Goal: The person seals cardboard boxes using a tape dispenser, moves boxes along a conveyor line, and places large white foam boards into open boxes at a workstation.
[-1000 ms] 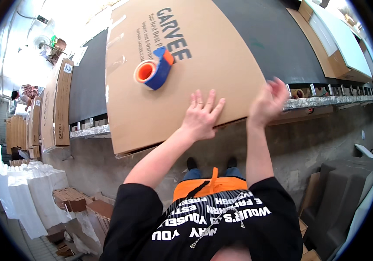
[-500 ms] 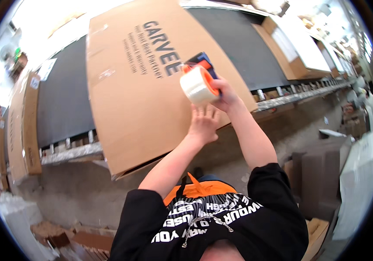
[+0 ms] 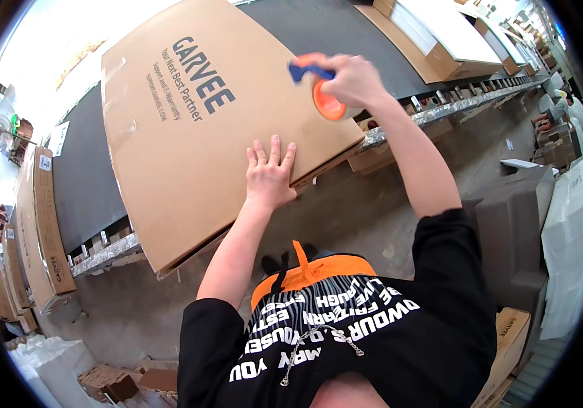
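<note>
Left hand [image 3: 269, 178] lies flat, fingers apart, pressing the near edge of a big flat cardboard box [image 3: 189, 129] on the black conveyor belt [image 3: 84, 170]. Right hand [image 3: 354, 78] is raised above the box's right corner, fingers clamped on an orange-and-blue tape dispenser [image 3: 319, 92]. More cardboard boxes [image 3: 40, 224] lie along the belt.

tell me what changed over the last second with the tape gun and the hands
The right hand took the orange and blue tape dispenser off the cardboard box and carried it to the box's right edge. The left hand stayed flat on the box.
</note>
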The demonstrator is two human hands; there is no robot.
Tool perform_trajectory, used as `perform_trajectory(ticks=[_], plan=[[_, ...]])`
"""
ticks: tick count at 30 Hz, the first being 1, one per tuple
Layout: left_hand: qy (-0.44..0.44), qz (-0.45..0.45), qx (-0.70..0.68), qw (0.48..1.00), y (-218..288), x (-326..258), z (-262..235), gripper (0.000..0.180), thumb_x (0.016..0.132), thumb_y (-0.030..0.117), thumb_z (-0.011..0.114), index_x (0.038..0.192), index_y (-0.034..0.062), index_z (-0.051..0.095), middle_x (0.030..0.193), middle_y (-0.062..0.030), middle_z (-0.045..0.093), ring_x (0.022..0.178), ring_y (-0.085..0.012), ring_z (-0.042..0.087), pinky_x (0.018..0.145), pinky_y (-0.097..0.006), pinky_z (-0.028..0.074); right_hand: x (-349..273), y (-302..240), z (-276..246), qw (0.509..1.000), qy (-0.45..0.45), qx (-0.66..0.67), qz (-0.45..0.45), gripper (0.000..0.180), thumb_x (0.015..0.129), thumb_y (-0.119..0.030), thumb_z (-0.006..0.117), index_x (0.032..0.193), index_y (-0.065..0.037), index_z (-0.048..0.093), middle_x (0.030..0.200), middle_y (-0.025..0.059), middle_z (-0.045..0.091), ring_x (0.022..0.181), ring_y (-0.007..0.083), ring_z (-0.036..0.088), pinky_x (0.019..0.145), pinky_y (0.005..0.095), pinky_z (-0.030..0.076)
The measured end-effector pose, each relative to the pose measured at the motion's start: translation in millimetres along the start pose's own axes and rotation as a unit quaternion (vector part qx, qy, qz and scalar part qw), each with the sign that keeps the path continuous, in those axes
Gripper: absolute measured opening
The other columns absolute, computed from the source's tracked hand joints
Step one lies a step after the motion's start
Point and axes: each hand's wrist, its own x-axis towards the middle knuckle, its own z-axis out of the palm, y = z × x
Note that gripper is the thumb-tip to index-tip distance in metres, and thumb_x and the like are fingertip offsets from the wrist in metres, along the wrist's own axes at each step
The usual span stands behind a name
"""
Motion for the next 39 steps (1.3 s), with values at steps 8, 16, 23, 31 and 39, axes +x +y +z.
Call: perform_trajectory(ticks=[8,16,23,31,39], plan=[[0.025,-0.017,-0.01,0.999,-3,-3,-2,0.087,0.062,0.026,0.077,0.143,0.0249,0.046,0.152,-0.0153,0.037,0.135,-0.0486,0.037,0.114,-0.053,0.031,-74,34,23,0.965,-0.229,-0.121,-0.029,0.031,0.06,-0.025,0.065,0.086,-0.013,0.075,0.084,0.0209,0.07,0.082,0.0371,0.068,0.075,0.0419,0.056],[0.003,-0.021,0.018,1.0,2,-7,-5,0.092,0.059,0.03,0.083,0.143,0.0252,0.047,0.151,-0.0154,0.039,0.134,-0.0479,0.039,0.113,-0.053,0.032,-122,31,100,0.948,-0.301,-0.092,0.049,0.031,0.065,-0.023,0.064,0.09,-0.009,0.074,0.093,0.0119,0.073,0.085,0.0274,0.071,0.08,0.0382,0.056],[0.043,-0.005,0.032,0.999,-2,-6,-3,0.099,0.052,0.039,0.089,0.141,0.0225,0.05,0.148,-0.0165,0.043,0.129,-0.048,0.045,0.109,-0.054,0.038,-179,41,247,0.976,-0.199,-0.067,0.057,0.057,0.061,-0.026,0.068,0.117,-0.017,0.063,0.106,0.0219,0.058,0.098,0.034,0.063,0.078,0.043,0.055],[0.002,0.003,0.031,1.0,-26,-31,-4,0.099,0.064,0.039,0.083,0.149,0.0175,0.036,0.154,-0.0192,0.032,0.138,-0.0459,0.033,0.114,-0.053,0.029,-285,-16,249,0.932,-0.316,-0.074,0.164,0.052,0.065,-0.032,0.067,0.115,-0.02,0.067,0.109,0.0187,0.06,0.096,0.0356,0.066,0.082,0.0445,0.055],[-0.003,-0.028,0.065,0.997,-211,-240,-42,0.112,0.064,0.045,0.082,0.15,0.0004,0.026,0.151,-0.0271,0.032,0.139,-0.046,0.03,0.117,-0.048,0.027,-285,-154,147,0.998,-0.06,0.012,0.014,0.07,0.073,-0.018,0.064,0.139,-0.011,0.045,0.145,0.02,0.035,0.112,0.0427,0.052,0.089,0.0496,0.051]])
